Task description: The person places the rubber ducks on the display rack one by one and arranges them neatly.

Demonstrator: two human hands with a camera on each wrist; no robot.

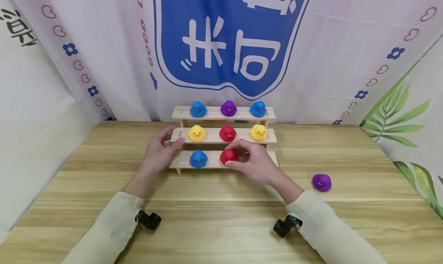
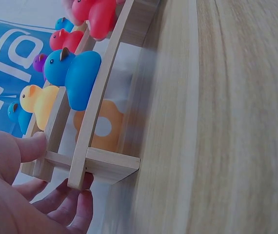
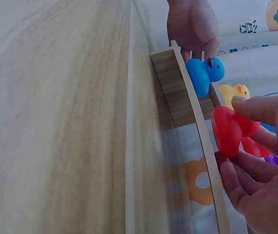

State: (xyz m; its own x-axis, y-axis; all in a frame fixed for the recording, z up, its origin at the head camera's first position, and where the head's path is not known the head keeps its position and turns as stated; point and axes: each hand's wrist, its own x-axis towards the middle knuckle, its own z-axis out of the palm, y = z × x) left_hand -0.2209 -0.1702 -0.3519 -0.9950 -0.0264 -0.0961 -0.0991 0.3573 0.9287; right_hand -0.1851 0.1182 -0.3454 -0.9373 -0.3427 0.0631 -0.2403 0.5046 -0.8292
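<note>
A three-tier wooden display stand [image 1: 180, 162] holds several small rubber ducks. My right hand [image 1: 259, 166] pinches a red rubber duck [image 3: 227, 131] between thumb and fingers at the middle of the bottom tier. To its left on that tier sits a blue duck [image 1: 198, 159]. My left hand [image 1: 157, 153] grips the stand's left end, with the thumb on the middle tier and the fingers curled around the side. The middle tier carries a yellow duck [image 1: 197, 133], another red duck [image 1: 227, 133] and a second yellow duck [image 1: 258, 132].
On the top tier stand a blue duck [image 1: 198, 109], a purple duck [image 1: 228, 108] and another blue duck [image 1: 258, 109]. A loose purple duck [image 1: 322, 182] lies on the wooden table [image 1: 214, 225] to the right. Behind the stand hangs a printed curtain [image 1: 131, 75].
</note>
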